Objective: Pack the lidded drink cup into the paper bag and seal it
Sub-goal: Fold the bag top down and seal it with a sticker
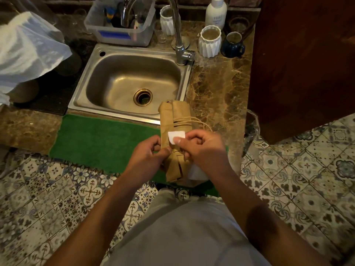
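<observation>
A brown paper bag (175,120) lies folded over at the counter's front edge, between the sink and my body, its twine handles (194,120) trailing right. My right hand (201,148) pinches a small white sticker (176,136) between thumb and fingers, just above the bag's folded top. My left hand (148,156) grips the bag's left side near the fold. A white piece (196,172) shows under my right hand; I cannot tell what it is. The drink cup is not visible.
A steel sink (107,54) with a tap (179,37) lies behind the bag. A green mat (103,139) covers the counter front. White ribbed cups (209,42), a blue mug (232,46) and a white bottle (216,13) stand at the back right; a dark cabinet (307,54) rises on the right.
</observation>
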A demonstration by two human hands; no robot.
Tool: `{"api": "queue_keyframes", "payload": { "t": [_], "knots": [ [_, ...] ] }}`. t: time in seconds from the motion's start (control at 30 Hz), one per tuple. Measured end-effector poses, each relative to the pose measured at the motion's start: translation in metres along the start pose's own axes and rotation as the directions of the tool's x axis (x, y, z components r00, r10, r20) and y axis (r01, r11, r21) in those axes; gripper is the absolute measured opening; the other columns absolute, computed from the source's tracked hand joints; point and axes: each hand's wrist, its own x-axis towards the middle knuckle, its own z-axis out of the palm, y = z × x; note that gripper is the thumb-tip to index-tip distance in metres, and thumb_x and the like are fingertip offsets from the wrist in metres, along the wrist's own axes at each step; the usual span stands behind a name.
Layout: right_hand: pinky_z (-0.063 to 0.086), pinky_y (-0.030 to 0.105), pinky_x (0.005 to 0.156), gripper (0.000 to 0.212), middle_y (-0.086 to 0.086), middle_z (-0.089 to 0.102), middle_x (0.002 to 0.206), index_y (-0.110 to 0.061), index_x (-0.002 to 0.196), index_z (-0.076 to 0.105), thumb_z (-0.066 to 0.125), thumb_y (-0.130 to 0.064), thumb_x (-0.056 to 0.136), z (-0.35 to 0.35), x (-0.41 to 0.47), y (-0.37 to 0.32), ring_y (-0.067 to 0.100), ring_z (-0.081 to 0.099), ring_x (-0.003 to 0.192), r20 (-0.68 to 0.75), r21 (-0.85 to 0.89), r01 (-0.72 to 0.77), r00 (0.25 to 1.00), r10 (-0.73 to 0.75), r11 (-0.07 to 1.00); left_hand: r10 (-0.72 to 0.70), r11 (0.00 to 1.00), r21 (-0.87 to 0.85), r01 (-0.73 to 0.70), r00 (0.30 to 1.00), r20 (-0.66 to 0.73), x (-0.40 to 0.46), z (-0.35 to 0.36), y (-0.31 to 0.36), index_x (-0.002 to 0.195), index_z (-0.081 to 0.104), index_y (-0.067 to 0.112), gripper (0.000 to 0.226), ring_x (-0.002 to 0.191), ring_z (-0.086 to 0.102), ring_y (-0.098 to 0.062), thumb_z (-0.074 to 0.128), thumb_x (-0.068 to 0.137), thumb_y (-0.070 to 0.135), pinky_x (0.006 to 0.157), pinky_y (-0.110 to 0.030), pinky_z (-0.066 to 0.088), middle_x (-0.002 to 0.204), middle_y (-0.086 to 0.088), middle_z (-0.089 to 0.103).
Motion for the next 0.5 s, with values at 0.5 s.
{"api": "queue_keyframes", "payload": {
  "t": [0.5],
  "knots": [
    [0.049,0.030,0.054,0.031,-0.009,0.060,0.047,-0.022,0.059,0.067,0.089,-0.039,0.072,0.013,0.018,0.014,0.008,0.053,0.045,-0.112,-0.277,-0.129,0.989,0.101,0.952,0.115,0.993,0.002,-0.115,0.993,0.032,0.003,0.001,-0.006,0.087,0.062,0.017,0.016,0.063,0.066,-0.011,0.060,0.097,0.005,0.057,-0.035,0.060,0.076,-0.004,0.066]
  ]
}}
